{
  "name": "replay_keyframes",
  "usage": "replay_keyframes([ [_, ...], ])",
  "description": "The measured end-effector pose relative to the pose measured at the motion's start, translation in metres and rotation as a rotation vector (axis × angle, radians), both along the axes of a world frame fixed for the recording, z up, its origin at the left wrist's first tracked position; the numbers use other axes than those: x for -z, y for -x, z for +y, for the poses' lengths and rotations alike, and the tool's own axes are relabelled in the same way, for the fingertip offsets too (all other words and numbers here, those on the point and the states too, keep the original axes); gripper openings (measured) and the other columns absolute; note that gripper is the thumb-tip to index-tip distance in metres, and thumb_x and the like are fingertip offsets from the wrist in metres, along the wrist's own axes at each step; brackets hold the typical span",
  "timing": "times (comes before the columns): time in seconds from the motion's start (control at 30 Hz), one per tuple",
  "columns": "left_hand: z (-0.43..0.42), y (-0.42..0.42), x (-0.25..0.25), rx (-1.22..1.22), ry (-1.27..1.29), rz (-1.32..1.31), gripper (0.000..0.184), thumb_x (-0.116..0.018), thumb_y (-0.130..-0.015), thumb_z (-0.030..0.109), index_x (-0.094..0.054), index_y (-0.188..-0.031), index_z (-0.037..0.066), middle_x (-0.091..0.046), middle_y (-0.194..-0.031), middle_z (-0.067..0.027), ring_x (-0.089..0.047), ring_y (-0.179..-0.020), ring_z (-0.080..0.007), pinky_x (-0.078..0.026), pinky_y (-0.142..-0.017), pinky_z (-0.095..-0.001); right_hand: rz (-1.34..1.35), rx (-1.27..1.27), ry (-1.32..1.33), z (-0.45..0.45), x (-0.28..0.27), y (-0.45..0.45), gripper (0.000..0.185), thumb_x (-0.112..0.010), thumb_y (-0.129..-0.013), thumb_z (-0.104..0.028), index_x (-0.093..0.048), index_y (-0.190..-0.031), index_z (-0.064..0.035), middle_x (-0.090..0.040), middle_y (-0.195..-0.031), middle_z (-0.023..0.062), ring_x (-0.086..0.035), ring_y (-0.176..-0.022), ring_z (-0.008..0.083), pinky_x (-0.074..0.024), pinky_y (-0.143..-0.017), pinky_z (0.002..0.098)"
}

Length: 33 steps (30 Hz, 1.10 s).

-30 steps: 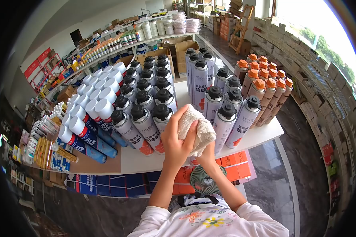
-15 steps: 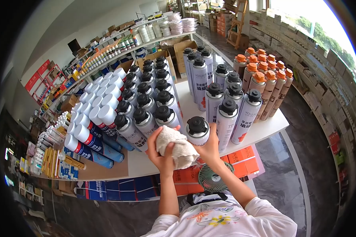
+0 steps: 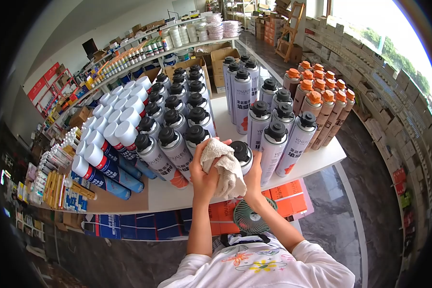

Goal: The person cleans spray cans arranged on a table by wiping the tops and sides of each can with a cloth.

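- One beige cloth (image 3: 224, 165), which I view remotely, bunched in the closely curled left hand (image 3: 202, 178).
- Right hand (image 3: 254, 178), partly curled, gripping a black-capped can (image 3: 243, 154).
- White table (image 3: 321, 157) beneath.

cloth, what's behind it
Partly behind the cloth is a can: its black cap and part of its side show, beside the right hand. Its lower part is hidden by cloth and hand.

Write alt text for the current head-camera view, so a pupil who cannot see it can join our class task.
A person's left hand holds a cream cloth beside a black-capped can in the right hand, at a white table. Other black-capped cans stand between white-capped cans, left, and orange-capped cans, right.
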<state>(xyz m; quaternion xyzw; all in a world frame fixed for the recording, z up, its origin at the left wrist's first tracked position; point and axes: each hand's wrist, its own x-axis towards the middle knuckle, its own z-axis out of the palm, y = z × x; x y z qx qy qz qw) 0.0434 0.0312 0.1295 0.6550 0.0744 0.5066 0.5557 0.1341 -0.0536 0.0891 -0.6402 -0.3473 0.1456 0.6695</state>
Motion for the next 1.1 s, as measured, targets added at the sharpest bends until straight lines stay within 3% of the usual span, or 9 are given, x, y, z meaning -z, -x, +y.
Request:
replay_keyframes([
  [0.1,0.001,0.0,-0.001,0.035,0.111,-0.006,0.038,-0.064,-0.089,0.001,-0.053,-0.125,-0.001,-0.071,-0.118,-0.0153,-0.066,-0.1,-0.0154,-0.051,-0.091,-0.0297,-0.033,0.006,0.016,0.0,0.003,0.0,0.042,-0.065,-0.092,-0.011,-0.04,-0.124,0.0003,-0.057,-0.118,0.016,-0.058,-0.11,0.0226,-0.046,-0.095,0.0349],
  [0.2,-0.008,0.0,-0.014,-0.085,-0.194,0.139,0.041,-0.074,-0.084,0.009,-0.054,-0.119,0.001,-0.071,-0.118,-0.0145,-0.066,-0.098,-0.0146,-0.051,-0.09,-0.0305,0.346,-0.161,-0.219,0.001,0.015,-0.003,0.026,-0.047,-0.101,-0.016,-0.041,-0.122,-0.0014,-0.055,-0.116,0.0115,-0.053,-0.11,0.0184,-0.0429,-0.097,0.0322],
  [0.3,-0.012,-0.004,-0.01,-0.131,-0.062,0.116,0.038,-0.073,-0.084,0.007,-0.055,-0.117,-0.001,-0.071,-0.118,-0.0144,-0.065,-0.096,-0.0144,-0.051,-0.089,-0.0301,0.377,-0.156,-0.253,0.002,0.015,-0.005,0.029,-0.052,-0.099,-0.013,-0.042,-0.122,-0.0014,-0.054,-0.116,0.012,-0.052,-0.111,0.0189,-0.0416,-0.098,0.0326],
  [0.33,-0.013,-0.003,-0.011,-0.159,-0.064,0.121,0.035,-0.071,-0.085,0.005,-0.056,-0.115,-0.002,-0.071,-0.116,-0.0148,-0.065,-0.096,-0.0147,-0.051,-0.089,-0.0301,0.093,-0.086,-0.131,0.002,0.014,-0.005,0.034,-0.059,-0.095,-0.012,-0.041,-0.122,-0.001,-0.054,-0.116,0.0134,-0.052,-0.112,0.0201,-0.0406,-0.1,0.0332],
  [0.47,-0.008,-0.002,-0.001,-0.166,-0.05,0.023,0.031,-0.066,-0.087,-0.001,-0.058,-0.118,-0.001,-0.067,-0.108,-0.0081,-0.061,-0.102,-0.0146,-0.047,-0.092,-0.0297,0.024,-0.048,-0.052,-0.001,0.006,-0.003,0.046,-0.069,-0.089,-0.01,-0.04,-0.122,0.001,-0.055,-0.117,0.0169,-0.055,-0.113,0.0233,-0.0421,-0.1,0.0345],
  [0.63,-0.005,0.001,-0.006,-0.081,-0.012,-0.009,0.034,-0.067,-0.089,0.004,-0.055,-0.12,-0.001,-0.071,-0.113,-0.0152,-0.066,-0.103,-0.0183,-0.049,-0.095,-0.0311,-0.059,-0.023,-0.038,-0.001,0.005,-0.002,0.046,-0.068,-0.091,-0.013,-0.04,-0.124,0.002,-0.055,-0.116,0.0172,-0.057,-0.112,0.0229,-0.0451,-0.097,0.0351],
  [0.7,-0.008,0.002,-0.01,-0.079,-0.113,0.113,0.034,-0.068,-0.09,0.007,-0.056,-0.12,-0.001,-0.071,-0.114,-0.0137,-0.066,-0.103,-0.0171,-0.049,-0.094,-0.0308,0.486,-0.199,-0.323,-0.001,0.009,-0.002,0.04,-0.062,-0.095,-0.012,-0.04,-0.124,0.0025,-0.056,-0.117,0.0161,-0.057,-0.111,0.0221,-0.0452,-0.096,0.0341],
  [0.73,-0.01,0.003,-0.012,-0.096,-0.179,0.124,0.037,-0.069,-0.091,0.01,-0.056,-0.124,-0.001,-0.071,-0.114,-0.0129,-0.066,-0.102,-0.0165,-0.05,-0.093,-0.0308,0.205,-0.129,-0.173,-0.003,0.006,-0.001,0.034,-0.055,-0.098,-0.011,-0.039,-0.125,0.0029,-0.056,-0.117,0.0151,-0.056,-0.111,0.0212,-0.0452,-0.096,0.0336],
  [1.1,-0.002,0.0,-0.004,-0.09,-0.083,0.024,0.043,-0.056,-0.092,-0.005,-0.053,-0.134,0.0,-0.069,-0.118,-0.0164,-0.065,-0.106,-0.0181,-0.048,-0.097,-0.0318,-0.064,-0.043,-0.113,-0.001,0.005,-0.003,0.057,-0.075,-0.084,-0.013,-0.039,-0.125,0.0035,-0.059,-0.115,0.0205,-0.061,-0.111,0.029,-0.0457,-0.096,0.0363],
])
